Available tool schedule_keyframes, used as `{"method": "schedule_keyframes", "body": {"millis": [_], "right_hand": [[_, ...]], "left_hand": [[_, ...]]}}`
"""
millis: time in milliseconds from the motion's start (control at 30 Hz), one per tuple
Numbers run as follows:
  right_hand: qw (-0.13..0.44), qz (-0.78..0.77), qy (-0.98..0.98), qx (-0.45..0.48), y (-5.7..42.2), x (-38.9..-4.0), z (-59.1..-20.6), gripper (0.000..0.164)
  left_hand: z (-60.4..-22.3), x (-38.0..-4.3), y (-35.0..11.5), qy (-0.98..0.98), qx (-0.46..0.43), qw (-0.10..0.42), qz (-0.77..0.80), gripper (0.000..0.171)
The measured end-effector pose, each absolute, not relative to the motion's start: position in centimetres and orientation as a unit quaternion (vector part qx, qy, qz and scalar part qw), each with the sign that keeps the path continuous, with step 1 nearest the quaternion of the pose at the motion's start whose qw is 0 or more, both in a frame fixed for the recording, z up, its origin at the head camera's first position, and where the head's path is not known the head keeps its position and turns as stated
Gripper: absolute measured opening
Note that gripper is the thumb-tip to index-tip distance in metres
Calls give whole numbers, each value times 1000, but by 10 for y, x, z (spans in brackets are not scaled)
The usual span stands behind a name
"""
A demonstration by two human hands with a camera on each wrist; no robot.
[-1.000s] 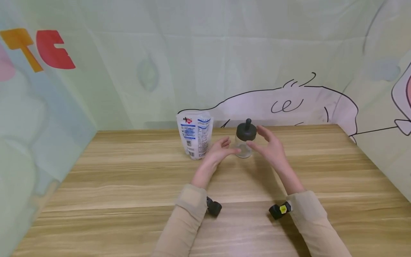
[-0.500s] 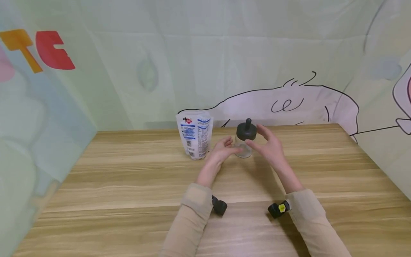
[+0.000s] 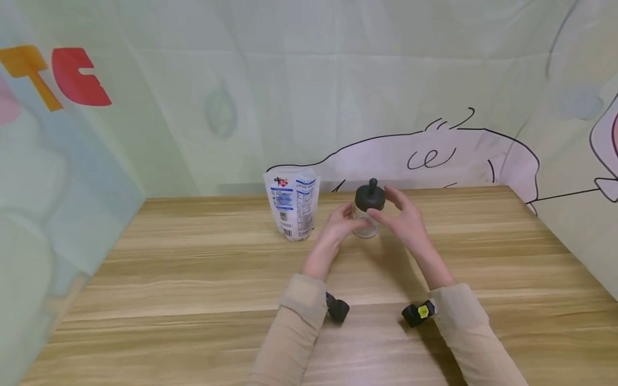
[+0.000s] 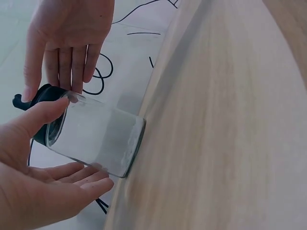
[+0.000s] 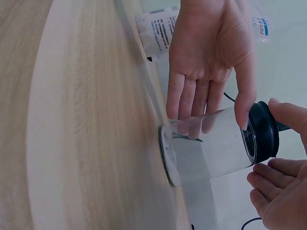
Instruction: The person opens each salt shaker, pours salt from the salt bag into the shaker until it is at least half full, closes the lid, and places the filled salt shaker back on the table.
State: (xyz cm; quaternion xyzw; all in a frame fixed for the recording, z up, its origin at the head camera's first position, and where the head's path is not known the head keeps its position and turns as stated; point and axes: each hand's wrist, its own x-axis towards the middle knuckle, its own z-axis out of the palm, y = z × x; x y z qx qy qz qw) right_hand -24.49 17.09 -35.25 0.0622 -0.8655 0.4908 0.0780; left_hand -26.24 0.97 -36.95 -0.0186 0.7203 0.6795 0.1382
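A clear glass jar stands upright on the wooden table, capped by a black lid with a short knob on top. My left hand holds the jar's body from the left; in the left wrist view its thumb lies against the glass near the neck and its fingers lie along the opposite side. My right hand is spread beside the lid on the right. Its thumb is close to the lid's edge in the right wrist view, with the fingers apart from it; thumb contact is unclear.
A white printed pouch stands to the left of the jar, near the table's back edge. Behind the table hangs a pale curtain with cartoon drawings. A small black camera sits at each wrist.
My left hand has moved right and closed in around the jar's body. My right hand has barely moved beside the lid. The jar and the pouch stay where they were.
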Motion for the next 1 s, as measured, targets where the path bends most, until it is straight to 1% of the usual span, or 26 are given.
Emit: {"method": "schedule_keyframes", "body": {"millis": [267,500,700,1000], "right_hand": [[77,497,-862,69,170,-247,-351,76],[72,500,-861,65,168,-249,-351,77],[68,501,-860,66,167,-252,-352,77],[59,515,-853,59,164,-255,-351,78]], "left_hand": [[-371,-264,14,720,-13,128,682,82],[-371,-264,16,723,-11,133,678,82],[-372,-267,22,729,-9,117,675,79],[-373,-270,27,732,-10,108,672,78]]}}
